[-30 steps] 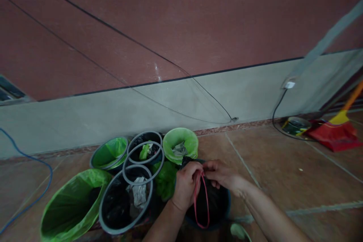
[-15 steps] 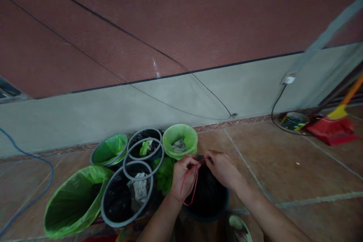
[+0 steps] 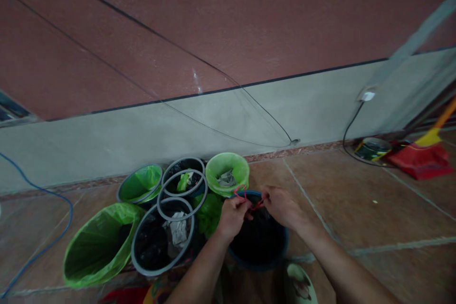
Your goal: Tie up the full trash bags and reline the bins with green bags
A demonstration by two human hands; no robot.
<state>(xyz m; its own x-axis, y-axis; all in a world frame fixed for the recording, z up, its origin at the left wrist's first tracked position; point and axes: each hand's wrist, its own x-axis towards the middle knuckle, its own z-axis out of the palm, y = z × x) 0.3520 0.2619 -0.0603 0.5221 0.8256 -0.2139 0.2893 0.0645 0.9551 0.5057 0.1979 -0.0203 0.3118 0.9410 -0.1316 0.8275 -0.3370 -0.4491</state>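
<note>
Red drawstring (image 3: 249,198) loop gone short since earlier, pulled up tight. L hand (image 3: 233,214) + R hand (image 3: 281,206) both pinched on it over black bag (image 3: 258,237), near-right of green bins (image 3: 227,173). Knot looks underway, not finished.

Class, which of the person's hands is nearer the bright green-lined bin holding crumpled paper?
Left. The left hand lies just below the green-lined bin; the right hand sits further right.

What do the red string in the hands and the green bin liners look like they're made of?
The red string, pinched between the left hand and right hand, looks like thin, limp plastic drawstring or cord, though it is too blurred to be sure. The green liner looks like thin glossy plastic film: translucent, wrinkled, folded over the rim.
</note>
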